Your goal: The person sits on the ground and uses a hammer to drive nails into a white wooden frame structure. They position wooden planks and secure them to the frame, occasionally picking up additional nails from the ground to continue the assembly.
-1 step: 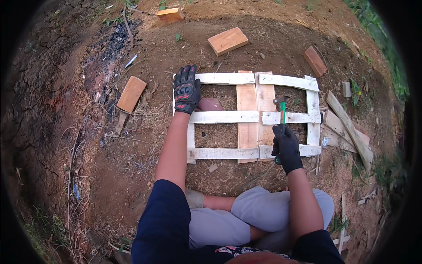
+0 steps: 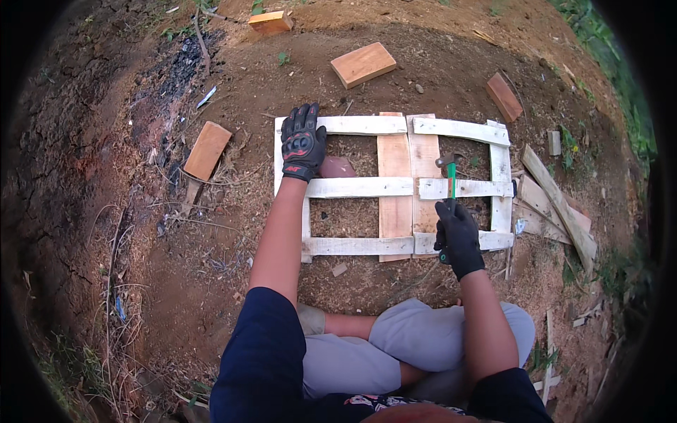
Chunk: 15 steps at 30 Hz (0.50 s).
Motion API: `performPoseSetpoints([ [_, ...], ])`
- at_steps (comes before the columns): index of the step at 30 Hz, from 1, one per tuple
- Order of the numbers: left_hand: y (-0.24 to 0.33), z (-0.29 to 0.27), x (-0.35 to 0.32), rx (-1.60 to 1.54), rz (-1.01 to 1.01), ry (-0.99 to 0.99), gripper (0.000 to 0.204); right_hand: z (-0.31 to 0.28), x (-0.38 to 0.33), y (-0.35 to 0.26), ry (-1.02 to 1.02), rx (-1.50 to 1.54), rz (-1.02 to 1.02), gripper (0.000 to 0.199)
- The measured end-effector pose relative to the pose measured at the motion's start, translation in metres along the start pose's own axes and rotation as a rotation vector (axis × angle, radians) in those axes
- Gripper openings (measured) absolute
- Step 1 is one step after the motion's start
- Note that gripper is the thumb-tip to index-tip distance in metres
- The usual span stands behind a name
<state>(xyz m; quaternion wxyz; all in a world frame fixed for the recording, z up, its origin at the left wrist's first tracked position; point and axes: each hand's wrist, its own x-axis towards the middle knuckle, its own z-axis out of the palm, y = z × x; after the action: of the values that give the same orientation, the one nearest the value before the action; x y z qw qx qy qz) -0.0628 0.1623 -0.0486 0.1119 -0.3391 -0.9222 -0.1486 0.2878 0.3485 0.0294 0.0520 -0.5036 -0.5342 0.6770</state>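
Note:
A flat frame of white-painted wooden slats (image 2: 360,187) lies on the ground before me, with two bare wood boards (image 2: 393,155) side by side through its middle. My left hand (image 2: 302,146), in a black glove with red trim, lies flat over the frame's far left corner, fingers stretched out. Beside it, a reddish block (image 2: 337,167) shows through the frame's opening, partly hidden. My right hand (image 2: 462,240), also black-gloved, is wrapped round a hammer (image 2: 452,180) with a green handle. Its metal head points away from me, above the frame's right half.
Wooden blocks lie around the frame: one left (image 2: 208,149), one beyond it (image 2: 363,65), one far right (image 2: 504,97) and one farther back (image 2: 271,23). Loose planks (image 2: 560,204) are piled at the right. Dark charred bits (image 2: 185,67) cover soil at the far left.
My left hand has shifted very slightly to the right over the frame's corner. The right hand and hammer look nearly unmoved.

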Motion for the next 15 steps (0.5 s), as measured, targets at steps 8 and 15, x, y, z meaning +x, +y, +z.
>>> performPoseSetpoints([
  [8,0.025,0.025,-0.005,0.032,-0.004,-0.124,0.083,0.003,-0.004,0.0,0.029,-0.058,0.049,0.025],
  [15,0.021,0.025,-0.002,0.033,-0.001,-0.102,0.079,0.003,-0.003,-0.002,0.013,-0.049,0.044,0.023],
])
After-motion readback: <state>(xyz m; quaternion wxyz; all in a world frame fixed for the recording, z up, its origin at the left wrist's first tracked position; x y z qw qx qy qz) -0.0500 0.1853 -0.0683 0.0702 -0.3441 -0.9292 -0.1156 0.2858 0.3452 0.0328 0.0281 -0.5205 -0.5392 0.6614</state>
